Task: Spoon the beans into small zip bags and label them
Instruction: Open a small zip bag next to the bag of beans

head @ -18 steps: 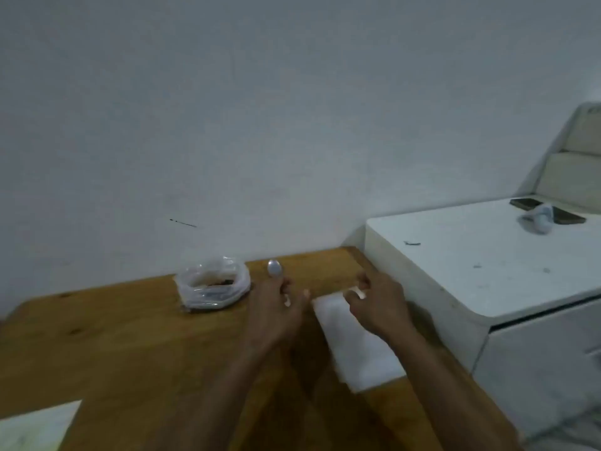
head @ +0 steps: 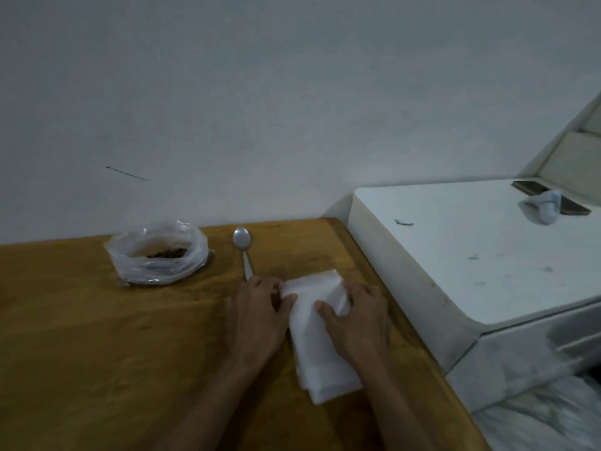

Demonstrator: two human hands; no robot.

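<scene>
— Where is everything, taking the spoon (head: 242,242) as the mark?

— The spoon lies on the wooden desk (head: 97,336), bowl toward the wall, handle pointing back at the person; left of it, near but not touching, sits the clear plastic bag of beans (head: 157,255), its top rolled open and the dark beans showing inside; just beyond the handle end, on the near right, lies the white stack of zip bags (head: 317,346), flat on the desk.

— And the hands?

— The left hand (head: 257,320) sits right at the spoon's handle tip, its fingers curled over the stack's left edge and its thumb on top, pinching that edge; the right hand (head: 356,315) is further right of the spoon, thumb laid on the top sheet and fingers curled round the stack's right edge, gripping it.

— Anything past the desk?

— Well to the right of the spoon stands a white cabinet (head: 455,255), hard against the desk's end; a crumpled pale thing (head: 541,208) lies on its far corner; what it is, I cannot tell.
</scene>
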